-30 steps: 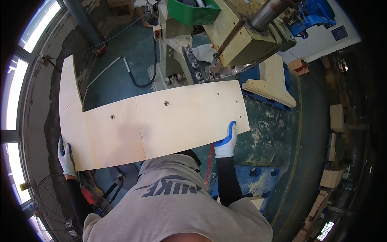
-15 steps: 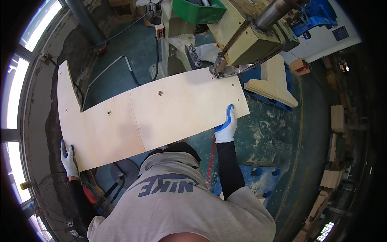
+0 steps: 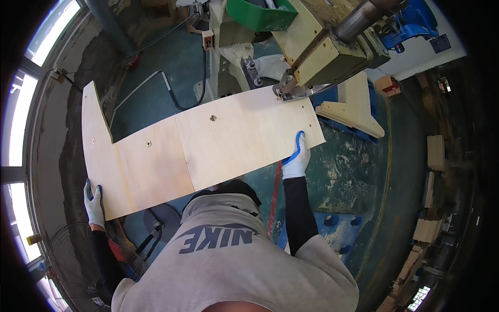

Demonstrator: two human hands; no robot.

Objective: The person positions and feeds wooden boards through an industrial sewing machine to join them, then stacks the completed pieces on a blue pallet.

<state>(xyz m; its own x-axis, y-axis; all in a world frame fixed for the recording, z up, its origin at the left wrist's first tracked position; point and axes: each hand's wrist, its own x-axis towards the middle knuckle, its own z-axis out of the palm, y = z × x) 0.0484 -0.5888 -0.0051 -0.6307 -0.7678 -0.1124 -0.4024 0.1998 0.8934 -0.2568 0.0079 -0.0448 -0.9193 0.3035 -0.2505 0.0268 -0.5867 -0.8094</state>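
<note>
A large L-shaped plywood panel (image 3: 228, 140) lies across in front of me, tilted up toward the right. Small holes and a few metal inserts dot its face, and a seam line crosses its middle. My left hand (image 3: 94, 204), in a white and blue glove, grips the panel's near left corner. With the thumb on top, my right hand (image 3: 297, 158) holds the near edge close to the right end; its other fingers are hidden underneath. The panel's far right part sits under the metal head (image 3: 291, 88) of a pale green machine (image 3: 327, 57).
A green bin (image 3: 262, 16) is fixed to the machine. Stacked wooden parts (image 3: 351, 109) rest on a blue pallet at the right. A wire-guarded fan (image 3: 67, 255) stands at lower left, near a round dark pedestal (image 3: 162, 221). Another blue pallet (image 3: 338, 231) lies behind my right arm.
Both hands have shifted the panel slightly to the right, its right end rising a little in view. The grip of each hand stays the same.
</note>
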